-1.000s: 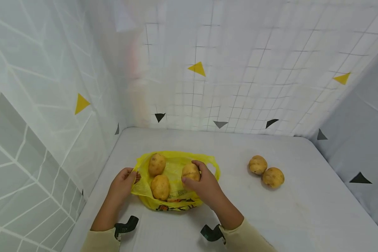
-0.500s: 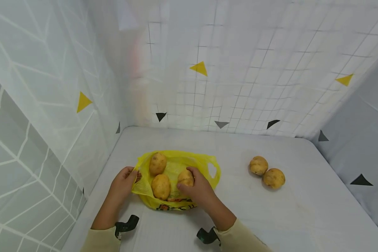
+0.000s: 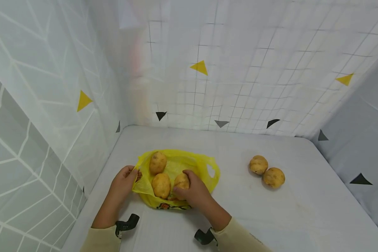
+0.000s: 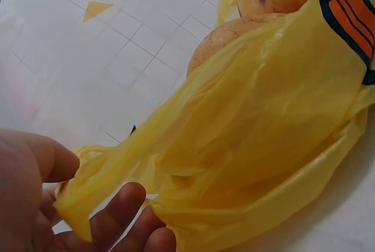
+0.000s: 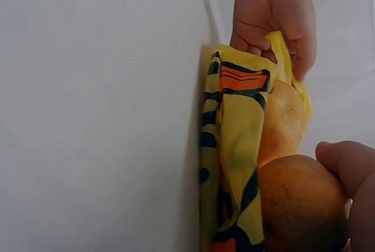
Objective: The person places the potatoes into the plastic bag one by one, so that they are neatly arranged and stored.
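Table [image 3: 311, 210]: seen under and around both the left hand [image 3: 124, 180] and the right hand [image 3: 193, 190], the wider stretch lying to the right of the latter. Bag [image 3: 177, 163]: laid on the table between the hands, long axis left to right, mouth spread. Its left edge is pinched by the left hand's thumb and fingers; its handle loop [image 3: 216, 175] lies right of and beyond the right hand. Held potato [image 3: 181, 181]: clamped by the right hand, thumb on the near-left side, fingers over the far side.

Governing relation: the held potato is placed left of the right palm, within the bag's mouth, just right of the near potato [image 3: 161, 185]. Its long axis is partly covered and cannot be read; contact with the bag's floor cannot be told.

Far potato [image 3: 158, 162]: found in the bag, nearer the left hand. Loose potatoes [image 3: 273, 177]: two noted on the table, well right of the right hand and beyond it.
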`<state>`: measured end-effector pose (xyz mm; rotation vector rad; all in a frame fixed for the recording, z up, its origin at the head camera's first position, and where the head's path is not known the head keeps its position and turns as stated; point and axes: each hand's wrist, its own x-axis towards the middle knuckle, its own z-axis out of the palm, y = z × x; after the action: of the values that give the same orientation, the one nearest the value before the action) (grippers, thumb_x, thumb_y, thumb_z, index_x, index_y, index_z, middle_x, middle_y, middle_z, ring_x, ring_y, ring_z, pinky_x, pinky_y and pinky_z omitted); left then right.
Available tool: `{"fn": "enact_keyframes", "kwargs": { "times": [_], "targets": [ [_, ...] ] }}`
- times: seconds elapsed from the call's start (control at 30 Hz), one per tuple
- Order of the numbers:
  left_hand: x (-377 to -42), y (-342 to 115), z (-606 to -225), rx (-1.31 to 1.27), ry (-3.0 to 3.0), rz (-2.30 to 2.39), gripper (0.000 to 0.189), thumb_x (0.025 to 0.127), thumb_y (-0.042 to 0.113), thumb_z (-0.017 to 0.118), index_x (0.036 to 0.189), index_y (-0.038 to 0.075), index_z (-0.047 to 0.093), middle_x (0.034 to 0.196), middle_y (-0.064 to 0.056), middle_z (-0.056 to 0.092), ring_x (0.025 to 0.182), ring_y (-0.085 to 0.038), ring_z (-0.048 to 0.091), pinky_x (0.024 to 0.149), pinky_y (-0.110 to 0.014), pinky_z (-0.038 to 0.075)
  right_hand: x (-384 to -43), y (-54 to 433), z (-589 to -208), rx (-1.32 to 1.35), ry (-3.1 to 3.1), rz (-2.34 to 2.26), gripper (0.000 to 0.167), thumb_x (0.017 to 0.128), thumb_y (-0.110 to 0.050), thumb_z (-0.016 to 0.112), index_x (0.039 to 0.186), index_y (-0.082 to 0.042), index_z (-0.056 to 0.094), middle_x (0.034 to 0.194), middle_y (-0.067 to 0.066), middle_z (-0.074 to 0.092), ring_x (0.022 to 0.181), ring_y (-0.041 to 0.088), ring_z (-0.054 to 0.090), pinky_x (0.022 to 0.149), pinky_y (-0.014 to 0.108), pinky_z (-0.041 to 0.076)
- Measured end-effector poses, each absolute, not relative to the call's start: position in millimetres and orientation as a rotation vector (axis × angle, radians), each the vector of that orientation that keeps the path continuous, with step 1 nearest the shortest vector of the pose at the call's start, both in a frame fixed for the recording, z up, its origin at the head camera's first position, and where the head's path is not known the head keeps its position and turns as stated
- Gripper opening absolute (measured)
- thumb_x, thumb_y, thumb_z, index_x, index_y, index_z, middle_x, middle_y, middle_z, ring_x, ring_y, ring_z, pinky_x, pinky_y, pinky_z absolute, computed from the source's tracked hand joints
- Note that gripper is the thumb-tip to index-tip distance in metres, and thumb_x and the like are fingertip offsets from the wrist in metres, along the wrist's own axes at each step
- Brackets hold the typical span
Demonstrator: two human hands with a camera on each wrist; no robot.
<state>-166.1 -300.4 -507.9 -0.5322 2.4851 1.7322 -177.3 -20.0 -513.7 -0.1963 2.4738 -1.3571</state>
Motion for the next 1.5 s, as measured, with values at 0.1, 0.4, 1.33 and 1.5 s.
{"fn": "enact_keyframes", "kwargs": {
  "times": [0.1, 0.4, 1.33, 1.5],
  "targets": [
    [-166, -300, -507, -0.539, 2.488, 1.721, 0.04, 0.11, 0.043, 0.048, 0.128, 0.01, 0.06, 0.125, -0.009, 0.068, 0.118, -0.025, 0.066, 0.103, -0.04, 0.053, -177, -21, -517, -0.205, 2.471, -1.355, 0.081, 0.089, -0.047, 0.08, 0.156, -0.019, 0.043, 0.147, 0.008, 0.055, 0.116, 0.025, 0.059, 0.096, 0.049, 0.055],
    [-165, -300, -508, -0.55, 2.473, 1.73, 0.037, 0.111, 0.041, 0.047, 0.128, 0.01, 0.06, 0.126, -0.009, 0.067, 0.119, -0.024, 0.066, 0.104, -0.04, 0.053, -178, -27, -525, -0.241, 2.475, -1.339, 0.083, 0.088, -0.053, 0.08, 0.155, -0.021, 0.043, 0.145, 0.005, 0.058, 0.115, 0.023, 0.06, 0.097, 0.048, 0.054],
    [-163, -301, -508, -0.514, 2.509, 1.745, 0.033, 0.111, 0.036, 0.048, 0.124, 0.008, 0.062, 0.126, -0.011, 0.069, 0.121, -0.026, 0.063, 0.103, -0.04, 0.05, -175, -45, -527, -0.216, 2.471, -1.358, 0.087, 0.086, -0.053, 0.081, 0.156, -0.019, 0.04, 0.147, 0.009, 0.056, 0.117, 0.024, 0.06, 0.098, 0.05, 0.054],
    [-163, -301, -508, -0.512, 2.512, 1.74, 0.034, 0.111, 0.035, 0.048, 0.124, 0.008, 0.063, 0.125, -0.01, 0.069, 0.12, -0.026, 0.064, 0.102, -0.039, 0.051, -175, -45, -526, -0.221, 2.478, -1.358, 0.087, 0.087, -0.051, 0.081, 0.156, -0.017, 0.04, 0.148, 0.009, 0.055, 0.119, 0.024, 0.059, 0.1, 0.05, 0.054]
  ]
}}
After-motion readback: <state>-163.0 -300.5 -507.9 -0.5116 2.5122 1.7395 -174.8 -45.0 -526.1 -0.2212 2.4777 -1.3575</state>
